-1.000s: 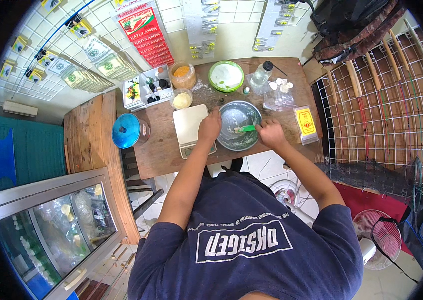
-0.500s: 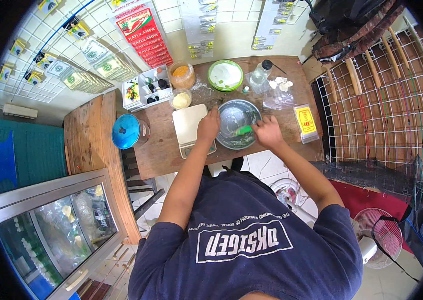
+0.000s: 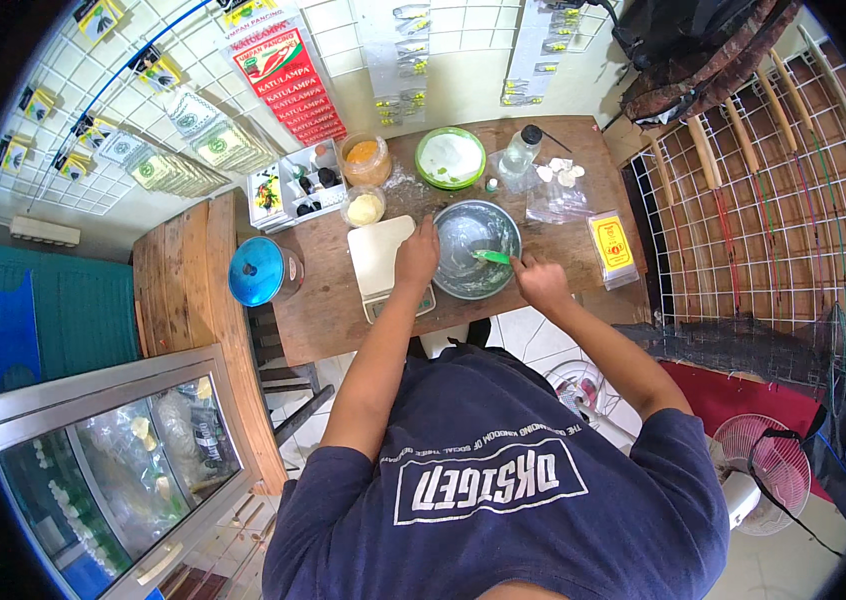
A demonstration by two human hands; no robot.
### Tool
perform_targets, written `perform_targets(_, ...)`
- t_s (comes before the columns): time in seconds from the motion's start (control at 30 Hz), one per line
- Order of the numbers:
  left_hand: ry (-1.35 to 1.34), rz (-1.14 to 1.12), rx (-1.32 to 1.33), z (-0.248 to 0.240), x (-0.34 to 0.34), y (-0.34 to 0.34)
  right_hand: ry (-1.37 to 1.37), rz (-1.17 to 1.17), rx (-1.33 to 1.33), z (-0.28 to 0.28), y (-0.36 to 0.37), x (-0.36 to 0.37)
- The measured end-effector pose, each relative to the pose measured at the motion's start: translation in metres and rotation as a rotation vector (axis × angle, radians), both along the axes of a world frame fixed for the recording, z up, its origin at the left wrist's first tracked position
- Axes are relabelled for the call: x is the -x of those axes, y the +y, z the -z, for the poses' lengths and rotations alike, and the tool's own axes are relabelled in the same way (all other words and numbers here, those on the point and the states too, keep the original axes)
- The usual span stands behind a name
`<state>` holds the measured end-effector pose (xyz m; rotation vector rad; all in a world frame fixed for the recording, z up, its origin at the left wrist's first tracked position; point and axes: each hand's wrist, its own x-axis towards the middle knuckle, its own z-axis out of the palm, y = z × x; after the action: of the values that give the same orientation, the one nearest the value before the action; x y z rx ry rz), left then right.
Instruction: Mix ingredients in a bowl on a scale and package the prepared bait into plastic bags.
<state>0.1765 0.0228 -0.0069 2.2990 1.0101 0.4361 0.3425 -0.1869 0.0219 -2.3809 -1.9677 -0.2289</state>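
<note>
A round grey metal bowl (image 3: 458,222) sits near the front edge of the wooden table, its inside smeared with a whitish paste. My left hand (image 3: 417,258) is closed on the bowl's left rim. From the right, my right hand (image 3: 544,284) grips a green spatula (image 3: 493,257), whose far end reaches into the bowl; what the tip touches is hard to make out. Under my left wrist and forearm lies a white kitchen scale (image 3: 374,258), partly hidden. Just behind it stands a small tub of pale yellow powder (image 3: 364,207).
Behind the bowl stand a green bowl of white powder (image 3: 450,158), a tub of orange powder (image 3: 364,160) and a clear bottle (image 3: 520,157). White pieces on a plastic bag (image 3: 557,203) and a yellow-labelled packet (image 3: 612,246) lie right. A blue-lidded pot (image 3: 256,270) stands left.
My right hand has shifted slightly down and right, drawing the spatula along and showing its handle more clearly. My left hand stays at the bowl's rim. The whole view has shifted slightly.
</note>
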Motion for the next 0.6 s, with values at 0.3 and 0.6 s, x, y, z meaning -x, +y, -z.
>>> perform_targets(0.3,0.066,0.021,-0.034,-0.001,0.000,0.003,0.168,0.126,0.092,-0.011,0.018,0.014)
perform_targets(0.6,0.035,0.035,-0.046,0.001,0.004,0.003,0.369,0.501,0.382,-0.006,0.063,-0.008)
